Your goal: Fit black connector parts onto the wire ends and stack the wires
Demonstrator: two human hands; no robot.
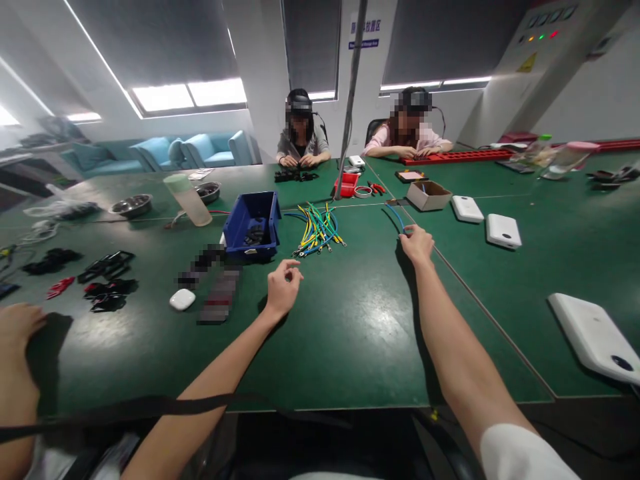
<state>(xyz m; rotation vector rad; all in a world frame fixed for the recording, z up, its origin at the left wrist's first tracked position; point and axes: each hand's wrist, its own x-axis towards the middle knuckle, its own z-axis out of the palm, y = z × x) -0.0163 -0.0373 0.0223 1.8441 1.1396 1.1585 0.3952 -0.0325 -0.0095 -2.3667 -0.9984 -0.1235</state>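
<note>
My right hand (418, 245) is closed on one end of a short blue wire (395, 217), which points up and away over the green table. My left hand (284, 288) hovers just in front of a pile of blue, green and yellow wires (319, 229) with metal ring ends. Its fingers are loosely bent and apart, and I see nothing in them. Behind and left of that hand stands a blue plastic bin (253, 227) with dark pieces inside.
Around the green table (350, 347) lie white devices (503, 231), a small cardboard box (429, 196), a red tray (347, 185) and a tilted bottle (187, 200). Dark parts (107, 267) lie left. Two people sit opposite; another person's hand (23, 327) rests at the left edge.
</note>
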